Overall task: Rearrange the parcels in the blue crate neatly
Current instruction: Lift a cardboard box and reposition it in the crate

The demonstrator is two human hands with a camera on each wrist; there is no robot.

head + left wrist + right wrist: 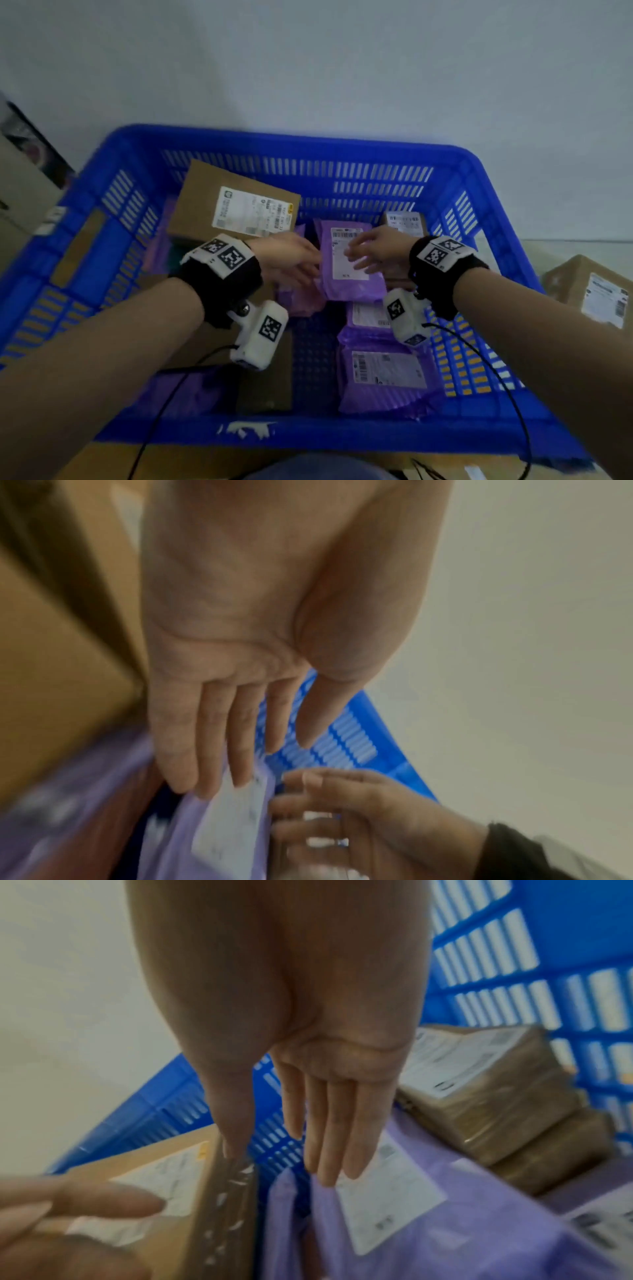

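At the far left of the blue slotted plastic crate (472, 192), a large flat brown cardboard box with a white shipping label (236, 205) is lying tilted, propped on parcels beneath it, so it is probably awaiting straightening. Just right of it, the left hand (291, 257) is reaching in with fingers (219, 739) straight and relaxed, fingertips touching the left edge of a purple plastic mailer bag with a white label (349, 260), gripping nothing. That bag is sitting in the crate's middle, on top of other purple mailers. The right hand (376, 248) is hovering over its label, fingers (329, 1123) extended and loose, apparently steadying or squaring the bag from the opposite side. Behind the right wrist, a small taped brown parcel (406, 221) is resting against the crate's right back corner. Nearer the viewer, two more purple mailers (383, 373) are lying stacked along the right side.
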